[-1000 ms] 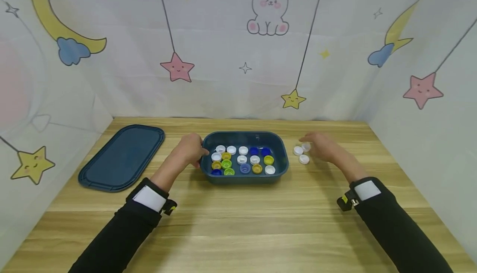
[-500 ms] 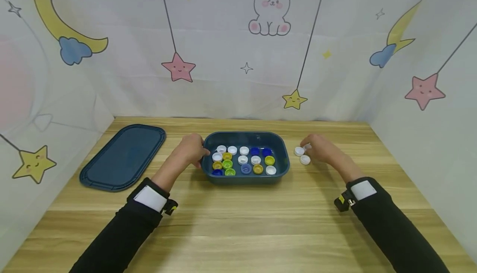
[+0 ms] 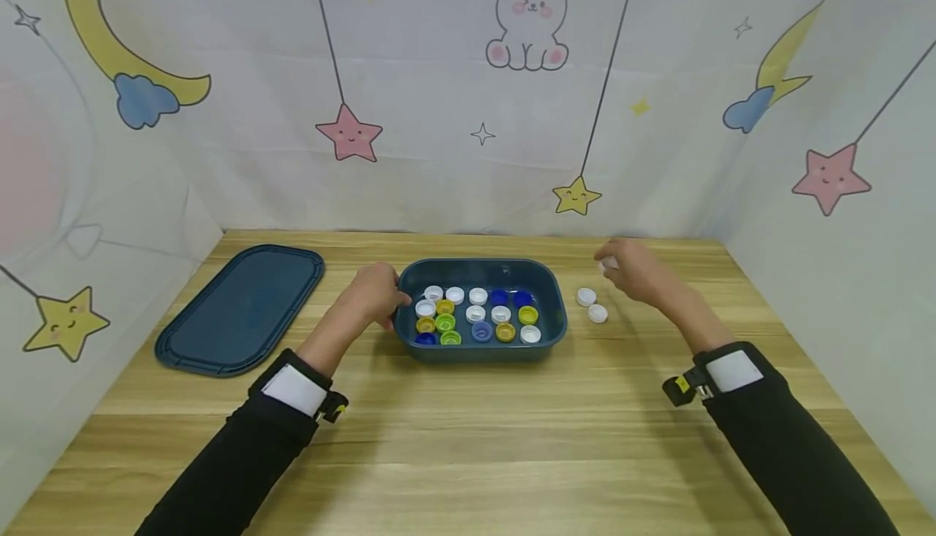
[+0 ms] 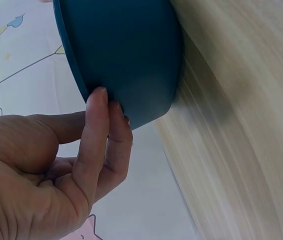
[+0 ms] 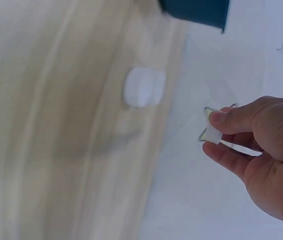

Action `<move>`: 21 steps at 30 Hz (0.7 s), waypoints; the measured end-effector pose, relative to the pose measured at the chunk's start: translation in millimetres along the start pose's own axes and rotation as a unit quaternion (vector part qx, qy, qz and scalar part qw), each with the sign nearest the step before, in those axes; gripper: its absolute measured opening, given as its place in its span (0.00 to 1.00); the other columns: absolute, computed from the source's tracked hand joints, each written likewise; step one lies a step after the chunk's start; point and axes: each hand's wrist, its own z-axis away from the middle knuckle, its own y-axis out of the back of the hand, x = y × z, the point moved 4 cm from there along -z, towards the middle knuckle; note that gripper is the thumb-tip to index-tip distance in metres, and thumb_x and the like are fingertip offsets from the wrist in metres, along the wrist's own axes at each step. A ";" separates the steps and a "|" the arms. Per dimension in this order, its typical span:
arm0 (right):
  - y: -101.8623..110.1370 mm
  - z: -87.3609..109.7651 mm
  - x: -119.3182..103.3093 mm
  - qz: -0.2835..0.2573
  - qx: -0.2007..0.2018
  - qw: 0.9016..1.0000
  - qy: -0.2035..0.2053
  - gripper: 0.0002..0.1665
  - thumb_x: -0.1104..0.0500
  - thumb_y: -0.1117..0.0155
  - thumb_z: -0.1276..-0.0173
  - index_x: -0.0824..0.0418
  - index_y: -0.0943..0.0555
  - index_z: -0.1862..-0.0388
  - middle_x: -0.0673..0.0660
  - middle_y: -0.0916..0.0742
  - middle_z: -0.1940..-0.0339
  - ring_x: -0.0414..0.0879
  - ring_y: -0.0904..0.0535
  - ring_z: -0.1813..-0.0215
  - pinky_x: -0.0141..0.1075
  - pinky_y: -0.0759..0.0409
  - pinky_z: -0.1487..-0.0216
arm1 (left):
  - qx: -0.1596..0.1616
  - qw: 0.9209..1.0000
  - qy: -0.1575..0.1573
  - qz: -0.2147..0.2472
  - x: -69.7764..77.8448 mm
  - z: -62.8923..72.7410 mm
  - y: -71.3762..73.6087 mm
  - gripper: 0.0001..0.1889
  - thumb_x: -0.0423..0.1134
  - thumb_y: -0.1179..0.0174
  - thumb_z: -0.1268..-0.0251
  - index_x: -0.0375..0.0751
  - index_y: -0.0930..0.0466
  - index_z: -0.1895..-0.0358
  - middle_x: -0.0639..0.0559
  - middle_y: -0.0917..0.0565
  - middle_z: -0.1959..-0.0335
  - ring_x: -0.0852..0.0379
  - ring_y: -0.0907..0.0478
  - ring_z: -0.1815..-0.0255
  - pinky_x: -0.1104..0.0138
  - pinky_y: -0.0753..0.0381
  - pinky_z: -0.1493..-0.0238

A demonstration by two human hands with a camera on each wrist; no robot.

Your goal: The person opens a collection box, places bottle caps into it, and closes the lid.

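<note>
A dark blue plastic box (image 3: 478, 354) stands on the table with several bottle caps inside: white, blue, yellow, amber and green. My left hand (image 3: 375, 292) grips its left end, thumb over the rim and fingers against the outer wall (image 4: 126, 55) in the left wrist view. To the right of the box, my right hand (image 3: 638, 270) pinches a white bottle cap (image 5: 213, 134) between thumb and fingers, raised above the tabletop. Two more white caps lie on the wood below that hand, one cap (image 3: 587, 296) slightly behind the other cap (image 3: 597, 313).
A flat dark blue lid (image 3: 241, 309) lies at the table's left side. The wooden table (image 3: 468, 447) ends at a white cloth backdrop (image 3: 439, 187) printed with stars and a rabbit, and similar cloth walls flank both sides.
My right hand has picked up one of the three white caps from the table and lifted it up and back. The left hand keeps its grip on the box.
</note>
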 end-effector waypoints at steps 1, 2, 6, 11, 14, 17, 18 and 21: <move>4.0 0.2 -4.7 0.003 0.004 1.000 0.003 0.14 0.74 0.37 0.30 0.77 0.16 0.47 0.74 0.14 0.47 0.70 0.18 0.43 0.61 0.18 0.41 | 0.000 1.000 0.000 0.000 0.4 0.3 0.0 0.18 0.34 0.38 0.25 0.22 0.21 0.41 0.41 0.18 0.72 0.60 0.17 0.84 0.69 0.13 0.75; 7.8 0.3 -9.5 0.005 0.007 1.000 0.005 0.14 0.74 0.37 0.31 0.76 0.16 0.47 0.74 0.14 0.47 0.70 0.18 0.43 0.61 0.18 0.41 | -0.001 1.000 0.001 0.000 0.6 0.6 0.0 0.18 0.34 0.38 0.25 0.22 0.22 0.41 0.41 0.18 0.72 0.60 0.18 0.84 0.70 0.14 0.75; 21.4 -1.5 -33.4 0.005 0.005 1.000 0.008 0.15 0.74 0.38 0.31 0.74 0.16 0.47 0.72 0.15 0.44 0.69 0.19 0.40 0.61 0.18 0.39 | -0.001 1.000 0.003 -0.003 1.7 1.9 0.1 0.18 0.34 0.38 0.25 0.22 0.21 0.42 0.41 0.18 0.73 0.60 0.18 0.84 0.70 0.13 0.74; 31.9 -7.1 -70.1 0.005 0.003 1.000 0.027 0.15 0.73 0.37 0.31 0.73 0.16 0.46 0.69 0.14 0.44 0.67 0.19 0.38 0.59 0.18 0.36 | -0.001 1.000 -0.002 -0.012 2.8 3.0 0.7 0.17 0.34 0.38 0.25 0.22 0.20 0.44 0.43 0.19 0.75 0.60 0.18 0.84 0.64 0.10 0.67; 34.1 -10.6 -93.4 0.007 0.002 0.999 0.048 0.15 0.73 0.36 0.31 0.71 0.15 0.47 0.67 0.13 0.44 0.65 0.19 0.38 0.57 0.18 0.34 | -0.001 1.000 -0.003 -0.018 2.9 2.9 0.9 0.17 0.34 0.38 0.25 0.22 0.20 0.44 0.45 0.21 0.77 0.61 0.19 0.85 0.63 0.10 0.66; 33.1 -13.9 -115.6 0.012 -0.003 0.998 0.068 0.15 0.73 0.35 0.31 0.69 0.14 0.47 0.65 0.13 0.45 0.62 0.18 0.38 0.53 0.18 0.34 | -0.002 1.000 0.000 -0.019 2.1 2.2 0.8 0.17 0.34 0.38 0.25 0.22 0.20 0.43 0.45 0.22 0.78 0.61 0.19 0.85 0.64 0.10 0.66; 31.9 -15.1 -122.2 0.013 -0.005 0.997 0.076 0.15 0.72 0.35 0.31 0.69 0.14 0.46 0.65 0.13 0.45 0.61 0.18 0.39 0.52 0.17 0.35 | -0.002 1.000 0.002 -0.018 1.9 2.0 0.7 0.17 0.34 0.37 0.25 0.22 0.20 0.43 0.45 0.22 0.77 0.61 0.19 0.85 0.64 0.10 0.67; 25.3 -19.4 -138.7 0.009 -0.021 0.996 0.088 0.15 0.71 0.36 0.29 0.68 0.14 0.45 0.63 0.13 0.44 0.58 0.17 0.39 0.48 0.15 0.37 | -0.003 1.000 0.004 -0.016 1.4 0.8 0.2 0.18 0.35 0.37 0.25 0.22 0.21 0.42 0.44 0.21 0.76 0.60 0.19 0.84 0.66 0.11 0.70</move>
